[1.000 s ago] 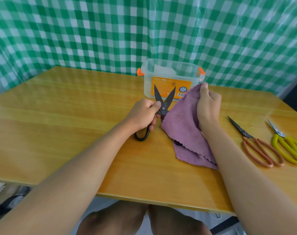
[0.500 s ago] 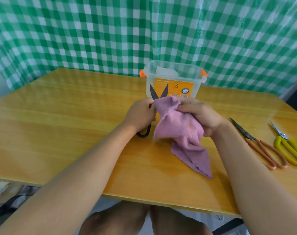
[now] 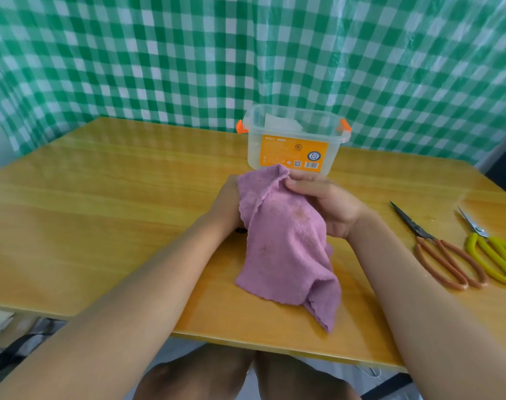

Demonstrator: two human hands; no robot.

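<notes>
The right hand (image 3: pixel 329 207) has thumb and fingers clamped on the purple cloth (image 3: pixel 283 246), mid-table just in front of the clear box (image 3: pixel 292 153). The left hand (image 3: pixel 224 203) sits behind it, and I cannot tell how its fingers lie. I'd wipe slowly, keeping the cloth bunched thick under the fingertips.

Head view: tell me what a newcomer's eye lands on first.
The purple cloth at the middle of the table stands out: the right hand grips its top, and it drapes over the left hand. Behind stands a clear box with an orange label; at right lie brown-handled scissors and yellow-handled scissors.
</notes>
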